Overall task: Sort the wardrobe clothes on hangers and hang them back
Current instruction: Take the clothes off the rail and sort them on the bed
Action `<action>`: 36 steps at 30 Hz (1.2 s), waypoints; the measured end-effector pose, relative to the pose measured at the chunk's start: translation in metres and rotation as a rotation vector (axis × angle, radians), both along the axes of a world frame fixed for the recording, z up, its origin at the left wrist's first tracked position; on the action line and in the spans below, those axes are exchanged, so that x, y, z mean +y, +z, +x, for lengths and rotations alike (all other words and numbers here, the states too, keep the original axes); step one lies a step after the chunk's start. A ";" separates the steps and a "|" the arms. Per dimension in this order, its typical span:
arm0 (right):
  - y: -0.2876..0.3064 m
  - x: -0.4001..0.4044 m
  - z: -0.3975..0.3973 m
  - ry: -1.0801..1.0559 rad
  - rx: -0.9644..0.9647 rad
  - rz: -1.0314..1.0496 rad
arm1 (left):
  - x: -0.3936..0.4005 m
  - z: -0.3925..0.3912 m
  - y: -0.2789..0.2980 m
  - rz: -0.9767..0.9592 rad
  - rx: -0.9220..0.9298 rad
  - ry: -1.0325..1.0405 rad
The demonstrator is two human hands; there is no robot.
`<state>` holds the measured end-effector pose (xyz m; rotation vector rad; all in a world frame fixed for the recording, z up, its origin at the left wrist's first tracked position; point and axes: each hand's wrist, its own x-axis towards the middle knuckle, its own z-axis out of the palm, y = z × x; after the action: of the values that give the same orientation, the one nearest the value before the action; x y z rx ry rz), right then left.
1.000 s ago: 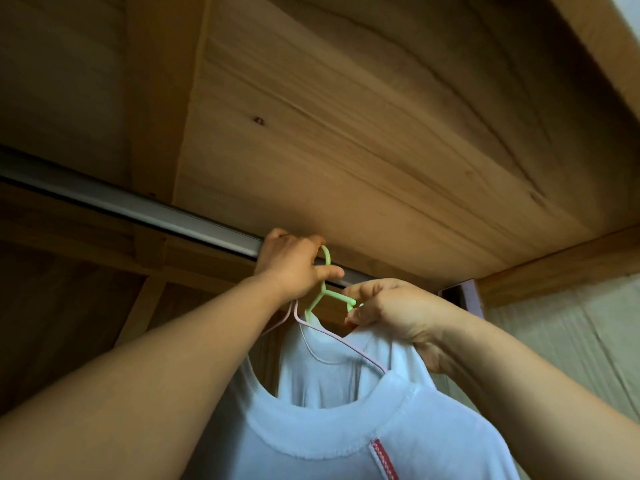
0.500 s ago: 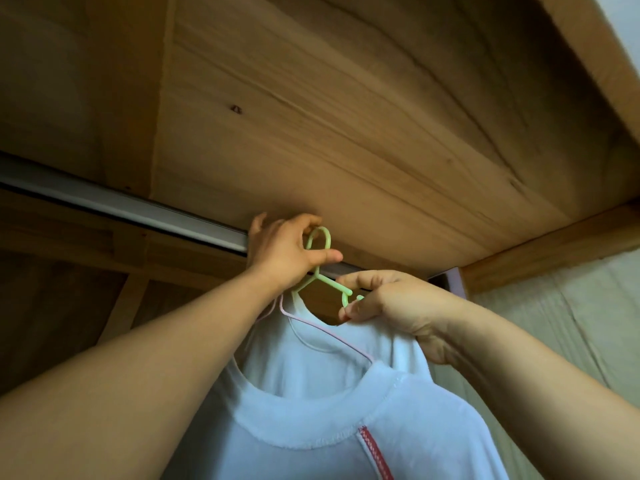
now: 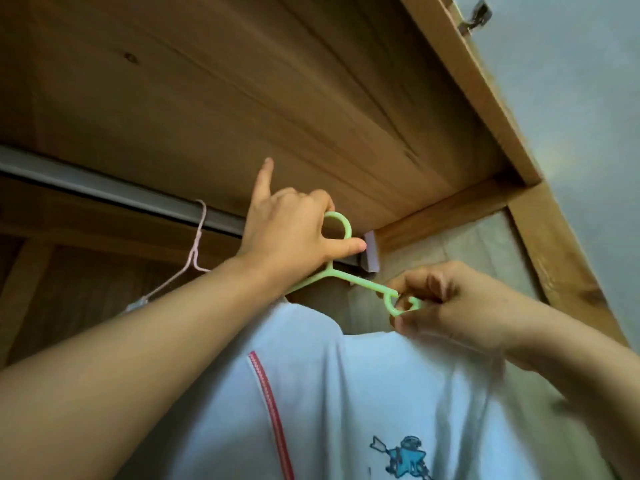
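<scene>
The left hand (image 3: 291,233) grips the hook of the green hanger (image 3: 349,277), thumb and curled fingers closed round the loop, while one finger sticks up straight toward the wooden top (image 3: 277,98) of the wardrobe. The hook sits just in front of the rail (image 3: 104,190), near its right-end bracket (image 3: 370,251); whether it is over the rail cannot be told. The right hand (image 3: 446,306) pinches the hanger's right arm at its small notch, fingers curled, with the shirt's shoulder gathered under them. The white shirt (image 3: 346,393) hangs from the green hanger below both hands, with a red zigzag stripe down the front and a small blue print lower down. Further left, a pink hanger (image 3: 197,251) is hooked on the rail, its lower part hidden behind the left forearm. A metal hinge (image 3: 474,17) shows at the upper right on the wardrobe frame.
</scene>
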<state>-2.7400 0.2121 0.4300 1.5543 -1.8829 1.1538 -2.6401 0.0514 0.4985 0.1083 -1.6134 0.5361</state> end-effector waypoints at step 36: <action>-0.346 0.350 0.156 -1.155 -0.202 0.012 | 0.312 -0.020 -0.410 0.431 -0.829 -1.452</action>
<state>-2.5843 0.5618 0.0842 0.1528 -2.3310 0.7224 -2.6600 0.3634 0.0885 -1.0193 -2.0575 -1.0157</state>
